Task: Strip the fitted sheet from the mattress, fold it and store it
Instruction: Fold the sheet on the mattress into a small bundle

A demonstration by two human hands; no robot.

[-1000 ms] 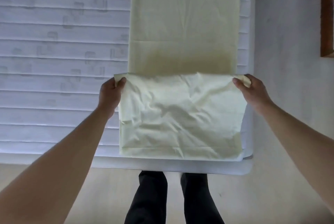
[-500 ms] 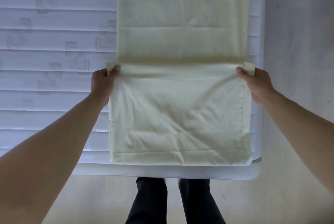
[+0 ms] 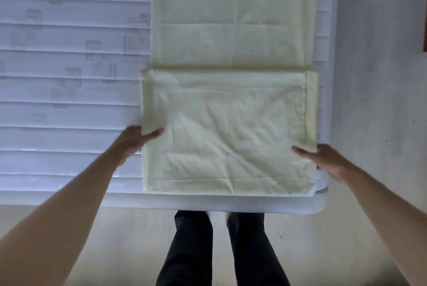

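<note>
Along the left lies the bare mattress (image 3: 69, 91), white and ribbed in horizontal bands with faint square motifs, its near edge running across the picture above a pale wooden floor (image 3: 115, 239). The left hand (image 3: 136, 142) reaches in from the lower left and grips the left edge of the fitted sheet (image 3: 228, 124) — thumb on top of the cloth, the other fingers tucked beneath it. The sheet, pale yellow, lies as a long narrow strip along the mattress's right side, and its near end is folded back over itself into a creased rectangle (the fold's far edge sits about midway up the picture) that reaches almost to the mattress's near right corner. Below the near edge stand the person's legs in dark trousers (image 3: 219, 251). The right hand (image 3: 323, 158) holds the fold's right edge — thumb lying on top, fingers hidden under the cloth. Beyond the mattress's right edge is a grey wall (image 3: 381, 77).
</note>
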